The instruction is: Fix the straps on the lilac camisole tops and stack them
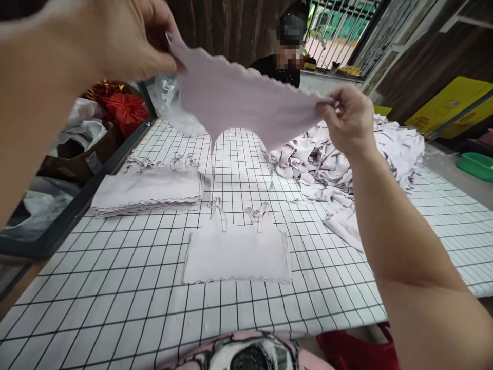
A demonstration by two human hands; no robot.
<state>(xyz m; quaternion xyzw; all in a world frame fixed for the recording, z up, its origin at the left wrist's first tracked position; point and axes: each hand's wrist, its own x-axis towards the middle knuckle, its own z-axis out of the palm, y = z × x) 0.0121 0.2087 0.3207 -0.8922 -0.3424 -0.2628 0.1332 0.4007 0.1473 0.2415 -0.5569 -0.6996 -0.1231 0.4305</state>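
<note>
**Lilac garment stretched between your two hands**

Your left hand (127, 41) and right hand (348, 121) each pinch one end of a pale lilac, smooth cloth garment (246, 97), fingers closed on its scalloped edge. It hangs taut above the table, wavy edge uppermost, two thin straps dangling below.

Beneath it, nearer you, a flat pale garment (236, 257) lies roughly rectangular, its wavy hem towards you and looped straps at the far side. To its left sits a neat stack of folded pale garments (150, 187), ripple-edged; to the right spreads a loose, crumpled heap of pale cloth (327, 154).

Your table wears a white covering with a black grid (134, 288). Left of it are a crinkled red bundle (125, 113) and a brown cardboard box (77, 159). Across from you is a person in black (288, 72), near a barred window (339, 31); a green plastic basin (477, 165) lies far right.
</note>
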